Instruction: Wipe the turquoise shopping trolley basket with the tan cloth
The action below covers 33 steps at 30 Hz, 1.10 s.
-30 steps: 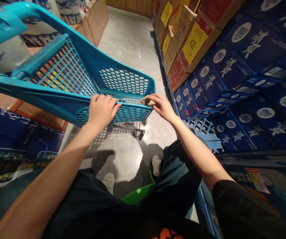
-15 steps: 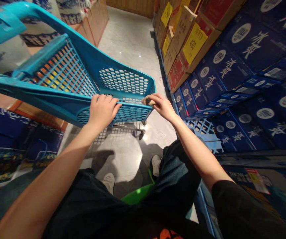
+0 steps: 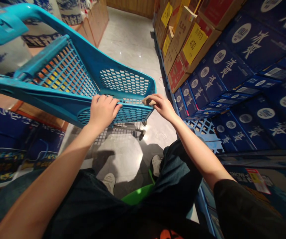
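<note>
A blue plastic shopping cart (image 3: 123, 71) with mesh sides stands across in front of me. My left hand (image 3: 103, 110) is closed over the near top rim, its fingers hooked on the inner side. At the cart's right-hand end, my right hand (image 3: 163, 107) pinches a small, crumpled, greyish-brown cloth (image 3: 149, 100). The cloth lies against the rim near the corner. Beneath the basket, a caster wheel (image 3: 142, 134) shows on the tiled floor.
Blue cartons (image 3: 222, 69) are stacked to my right, beyond them brown boxes with yellow price signs (image 3: 194, 43). Large blue-and-white jars (image 3: 69, 11) stand at the far left. Something green (image 3: 138, 195) lies between my legs. A pale floor aisle (image 3: 125, 36) runs ahead.
Almost nothing differs. Both hands keep their places on the rim, and the view has shifted very slightly.
</note>
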### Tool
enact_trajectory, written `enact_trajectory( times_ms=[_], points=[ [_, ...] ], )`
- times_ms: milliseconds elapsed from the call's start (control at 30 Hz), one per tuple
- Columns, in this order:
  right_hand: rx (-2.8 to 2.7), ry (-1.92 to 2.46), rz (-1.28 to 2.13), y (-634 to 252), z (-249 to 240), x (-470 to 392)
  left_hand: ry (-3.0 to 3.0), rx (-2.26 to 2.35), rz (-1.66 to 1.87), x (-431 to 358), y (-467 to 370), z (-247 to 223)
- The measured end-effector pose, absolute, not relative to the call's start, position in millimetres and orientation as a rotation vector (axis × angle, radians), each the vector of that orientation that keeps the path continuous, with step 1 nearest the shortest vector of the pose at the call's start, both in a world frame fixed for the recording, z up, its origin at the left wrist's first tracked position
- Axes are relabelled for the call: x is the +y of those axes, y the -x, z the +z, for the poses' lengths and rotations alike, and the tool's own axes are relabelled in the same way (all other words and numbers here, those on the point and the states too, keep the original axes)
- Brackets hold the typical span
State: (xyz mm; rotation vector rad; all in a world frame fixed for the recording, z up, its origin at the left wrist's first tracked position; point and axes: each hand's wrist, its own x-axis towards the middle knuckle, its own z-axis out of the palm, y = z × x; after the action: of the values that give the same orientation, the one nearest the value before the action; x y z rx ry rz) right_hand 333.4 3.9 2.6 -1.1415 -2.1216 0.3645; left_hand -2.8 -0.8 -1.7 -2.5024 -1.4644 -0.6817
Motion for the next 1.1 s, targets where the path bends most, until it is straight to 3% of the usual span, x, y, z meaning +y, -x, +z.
enact_trajectory(
  times_ms=[233, 467, 700, 967, 1100],
  points=[
    [-2.202, 0.961, 0.439, -317, -1, -9, 2.507, -1.432, -0.712, -2, 3, 0],
    [-2.092, 1.136, 0.377, -333, 0, 7, 2.507, -1.436, -0.707, -1, 3, 0],
    [-2.185, 0.945, 0.425, -314, -3, -12, 2.468, -1.423, -0.700, -2, 0, -4],
    [-2.124, 1.151, 0.324, -333, 5, 4, 2.456, -1.420, -0.689, -1, 1, -5],
    [-2.133, 1.047, 0.382, -320, 0, -7, 2.449, -1.408, -0.696, -1, -1, -5]
  ],
)
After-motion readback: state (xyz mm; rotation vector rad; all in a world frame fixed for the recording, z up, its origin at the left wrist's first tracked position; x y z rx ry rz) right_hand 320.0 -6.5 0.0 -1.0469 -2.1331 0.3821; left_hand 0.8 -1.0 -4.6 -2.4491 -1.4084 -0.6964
